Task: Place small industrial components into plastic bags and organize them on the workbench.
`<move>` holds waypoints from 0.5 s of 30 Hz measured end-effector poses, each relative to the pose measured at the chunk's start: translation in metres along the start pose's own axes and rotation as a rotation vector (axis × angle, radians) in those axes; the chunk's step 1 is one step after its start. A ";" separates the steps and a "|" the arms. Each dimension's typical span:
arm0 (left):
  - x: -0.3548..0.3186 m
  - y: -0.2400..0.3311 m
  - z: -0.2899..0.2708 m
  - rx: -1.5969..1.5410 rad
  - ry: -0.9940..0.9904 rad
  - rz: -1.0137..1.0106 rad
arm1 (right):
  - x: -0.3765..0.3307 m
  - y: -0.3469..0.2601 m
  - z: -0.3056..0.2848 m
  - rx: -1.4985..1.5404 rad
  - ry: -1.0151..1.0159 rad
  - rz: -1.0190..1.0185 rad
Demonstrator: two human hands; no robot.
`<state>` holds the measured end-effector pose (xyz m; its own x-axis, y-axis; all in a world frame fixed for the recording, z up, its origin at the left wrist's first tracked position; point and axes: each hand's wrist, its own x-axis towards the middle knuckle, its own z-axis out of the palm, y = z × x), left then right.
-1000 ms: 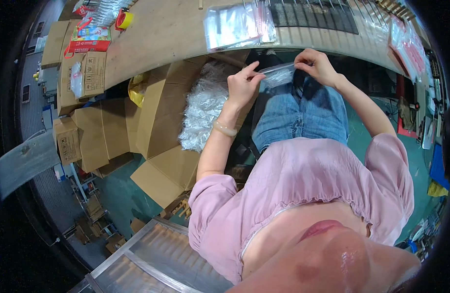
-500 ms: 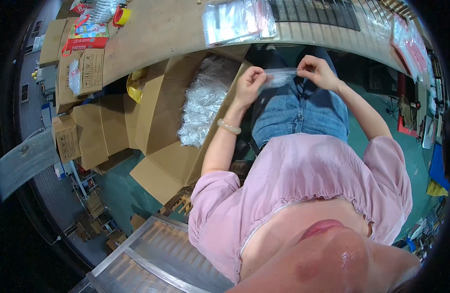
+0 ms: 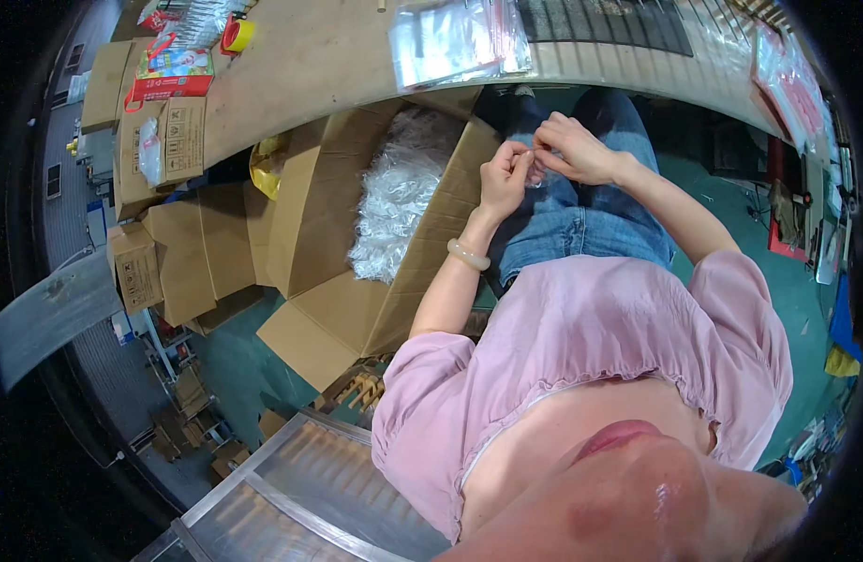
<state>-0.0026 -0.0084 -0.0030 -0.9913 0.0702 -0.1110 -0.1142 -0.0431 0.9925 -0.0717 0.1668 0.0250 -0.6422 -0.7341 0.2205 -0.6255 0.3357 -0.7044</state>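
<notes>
Over my lap, my left hand (image 3: 506, 178) and my right hand (image 3: 578, 152) meet with fingers nearly touching. Between them is a small clear plastic bag (image 3: 535, 176), mostly hidden by the fingers. Thumb and fingers of my left hand pinch it at one side, while the bent fingers of my right hand close on its other side. To the left of my left hand stands an open cardboard box (image 3: 441, 222), with a heap of clear plastic bags (image 3: 394, 215) inside.
A worktable (image 3: 300, 80) spans the far side, bearing flat clear bags (image 3: 450, 42), a dark mat (image 3: 605, 26) and a red gift box (image 3: 174, 82). More plastic packets (image 3: 792, 89) lie at its right end. Further cartons (image 3: 183, 248) stand left; a metal-framed surface (image 3: 291, 496) is near left.
My hands have come together, my right hand moving left and my left hand slightly right. The bag, stretched between them before, is now bunched and mostly covered by fingers.
</notes>
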 end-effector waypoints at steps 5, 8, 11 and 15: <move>-0.010 0.015 -0.018 0.102 0.024 0.012 | -0.002 -0.006 -0.009 0.019 -0.084 0.010; -0.023 0.034 -0.042 0.146 0.128 -0.009 | -0.005 -0.003 -0.015 0.070 -0.091 0.023; -0.037 0.062 -0.081 0.212 0.288 0.088 | -0.023 0.014 -0.021 -0.008 0.068 0.011; -0.031 0.101 -0.153 0.607 0.600 -0.011 | -0.046 0.026 -0.040 0.103 0.165 0.234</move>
<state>0.0062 -0.1674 0.0931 -0.8765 -0.4797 0.0412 -0.2393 0.5083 0.8272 -0.0763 0.2328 0.0240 -0.8320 -0.5355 0.1451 -0.4096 0.4164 -0.8117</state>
